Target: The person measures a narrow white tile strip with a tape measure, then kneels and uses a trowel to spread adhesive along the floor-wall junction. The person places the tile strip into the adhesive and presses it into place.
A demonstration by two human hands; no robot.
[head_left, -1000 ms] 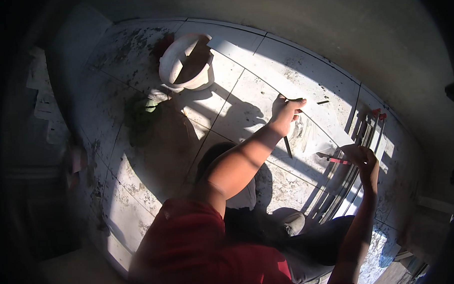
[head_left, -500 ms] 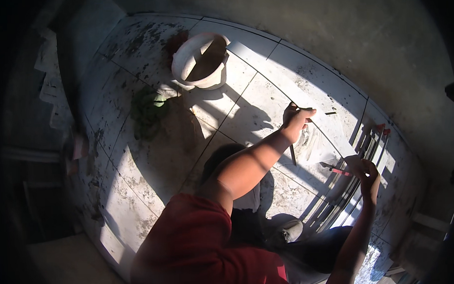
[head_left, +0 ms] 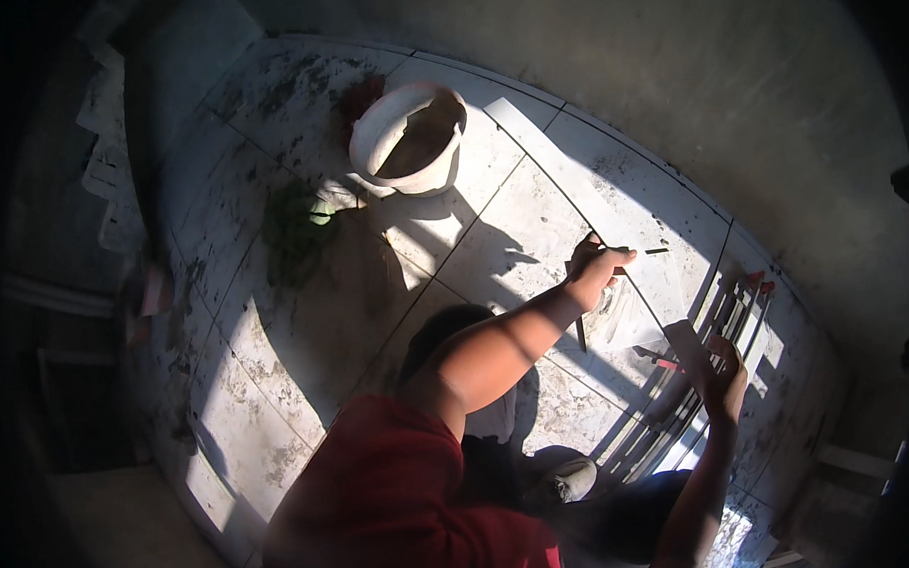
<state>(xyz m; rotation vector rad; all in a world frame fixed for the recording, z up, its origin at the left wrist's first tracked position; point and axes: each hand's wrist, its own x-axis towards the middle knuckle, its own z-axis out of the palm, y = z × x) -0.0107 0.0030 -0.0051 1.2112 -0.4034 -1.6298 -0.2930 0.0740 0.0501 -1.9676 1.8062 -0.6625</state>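
A long, flat white strip (head_left: 559, 170) stretches diagonally from near the bucket toward my right side, with a dark line along its edge. My left hand (head_left: 599, 267) reaches across and closes its fingers on the strip's edge around the middle. At the shaded near end, my right hand (head_left: 723, 380) grips the same strip. A thin dark stick-like piece (head_left: 581, 335) shows just below my left hand; whether that hand touches it, I cannot tell. A pale, thin sheet (head_left: 631, 316) lies on the floor beneath the strip.
A whitish bucket (head_left: 369, 142) with a brown inside stands on the dirty white tiles (head_left: 492, 198). Left of it lies a green bundle (head_left: 295, 234). Several long thin bars with red ends (head_left: 760, 279) lie at the right. A grey wall (head_left: 688, 86) rises behind.
The strip's near end and my right hand have shifted slightly left and down in view. My left hand keeps its hold. The whole view has tilted a little.
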